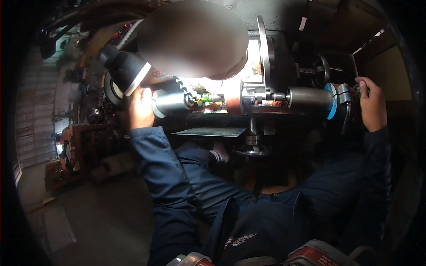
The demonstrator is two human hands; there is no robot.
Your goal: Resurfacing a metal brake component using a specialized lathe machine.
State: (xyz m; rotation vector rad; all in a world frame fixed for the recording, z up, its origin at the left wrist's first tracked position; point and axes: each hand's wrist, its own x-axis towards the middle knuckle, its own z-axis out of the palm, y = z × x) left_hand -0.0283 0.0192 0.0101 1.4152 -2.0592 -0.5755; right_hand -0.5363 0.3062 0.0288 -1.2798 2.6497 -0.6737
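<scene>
A dark metal machine with a reddish-brown centre ring [234, 99] lies crosswise ahead, with a silver cylinder [309, 97] and blue end collar [331, 101] at right, and a shorter silver cylinder [172, 103] at left. The left hand [142, 110] is at the shorter cylinder's outer end, the right hand [373, 105], fingers curled, beside the grey lever clamp [344, 95]; I cannot tell what either grips. The step seems to be hand-adjusting both ends, calling next for steady, even control.
</scene>
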